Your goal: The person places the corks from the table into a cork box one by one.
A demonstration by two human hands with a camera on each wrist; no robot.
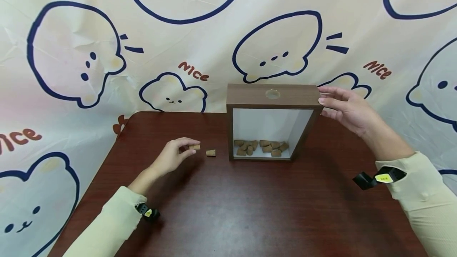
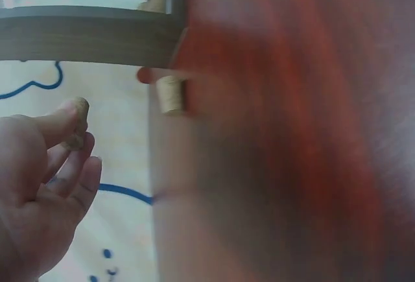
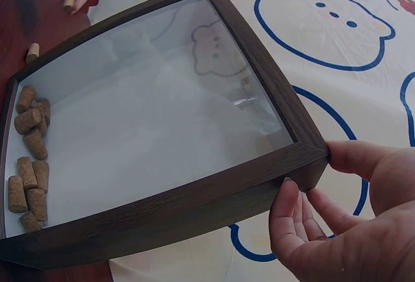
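Note:
Between thumb and fingers my left hand (image 1: 170, 156) pinches a cork (image 1: 194, 147), held above the table left of the box. A second cork (image 1: 211, 153) lies on its side on the table, between that hand and the box. The wooden shadow box (image 1: 273, 134) stands upright with a clear front and a round hole (image 1: 273, 94) in its top. Several corks (image 3: 27, 120) lie in two clusters on its floor. My right hand (image 1: 348, 108) grips the box's upper right corner, thumb on the front edge and fingers along the side, as the right wrist view also shows.
The dark red-brown table (image 1: 228, 209) reaches forward to a cloth backdrop (image 1: 185, 46) with cartoon bears, close behind the box. A black strap device (image 1: 382, 177) is worn on the right wrist, and another (image 1: 147, 211) on the left.

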